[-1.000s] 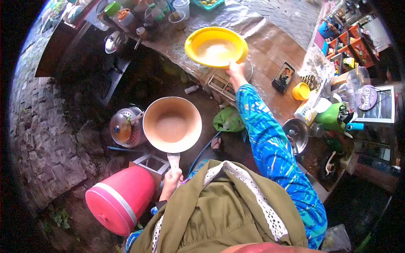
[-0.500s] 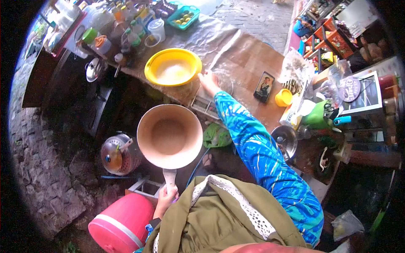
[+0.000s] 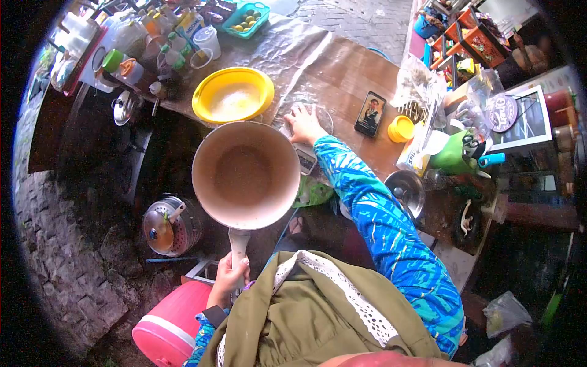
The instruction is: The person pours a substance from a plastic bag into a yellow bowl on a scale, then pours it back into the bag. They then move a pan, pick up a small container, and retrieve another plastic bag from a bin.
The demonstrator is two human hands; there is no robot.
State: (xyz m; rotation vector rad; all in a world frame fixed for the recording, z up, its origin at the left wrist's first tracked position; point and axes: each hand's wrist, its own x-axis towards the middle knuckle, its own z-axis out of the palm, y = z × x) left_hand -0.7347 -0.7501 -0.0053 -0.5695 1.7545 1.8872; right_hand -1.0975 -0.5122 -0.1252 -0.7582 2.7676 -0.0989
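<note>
My left hand (image 3: 231, 275) is wrapped round the handle of a deep pan (image 3: 244, 174), pale inside, held up in front of my body. Fingers spread, my right hand (image 3: 304, 124) rests over a clear round dish or plate (image 3: 324, 117) on a small kitchen scale (image 3: 304, 160) at the table's near edge. A yellow bowl (image 3: 232, 95) with a pale powdery layer inside stands just beyond the pan. Right of my hand lie a phone (image 3: 370, 114) and a small yellow cup (image 3: 401, 129).
Bottles (image 3: 173, 55) and a teal basket of small fruit (image 3: 246, 20) stand at the table's back left. A steamer pot (image 3: 165, 229) and a pink bucket (image 3: 171, 324) are low on the left. A metal bowl (image 3: 405, 191) is at the right.
My right hand has let go of the yellow bowl's rim and moved onto the clear dish with fingers spread. The pan has come up and nearer the table edge.
</note>
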